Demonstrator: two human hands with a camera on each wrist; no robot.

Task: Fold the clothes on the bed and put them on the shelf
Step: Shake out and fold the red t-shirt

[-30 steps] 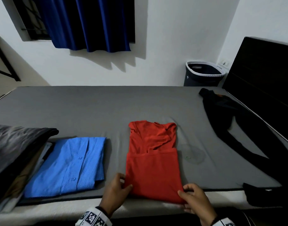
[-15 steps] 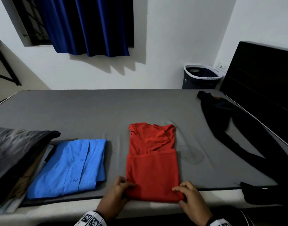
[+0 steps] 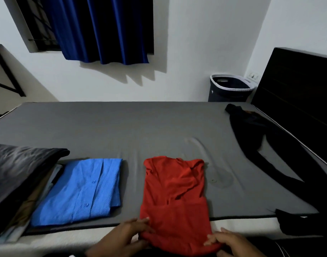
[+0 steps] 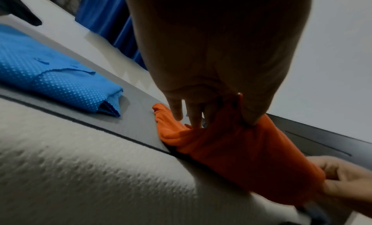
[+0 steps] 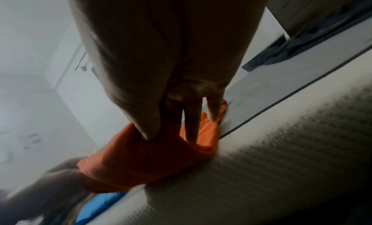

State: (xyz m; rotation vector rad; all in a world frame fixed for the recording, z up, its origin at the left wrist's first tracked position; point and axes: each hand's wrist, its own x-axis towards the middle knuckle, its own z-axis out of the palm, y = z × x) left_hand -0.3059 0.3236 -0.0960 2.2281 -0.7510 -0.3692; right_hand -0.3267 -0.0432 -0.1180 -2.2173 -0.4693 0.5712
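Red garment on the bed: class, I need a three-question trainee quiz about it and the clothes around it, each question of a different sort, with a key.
1. True or false: the left hand and right hand both grip the red garment.
2. Which lies left of it? A) blue shirt B) black trousers
3. Fill in: the red garment's near edge hangs over the ___ edge.

Key: 1 true; 2 A; 3 mattress.

Grey bed (image 3: 159, 130) — shirts (image 3: 81, 190), trousers (image 3: 251, 130)
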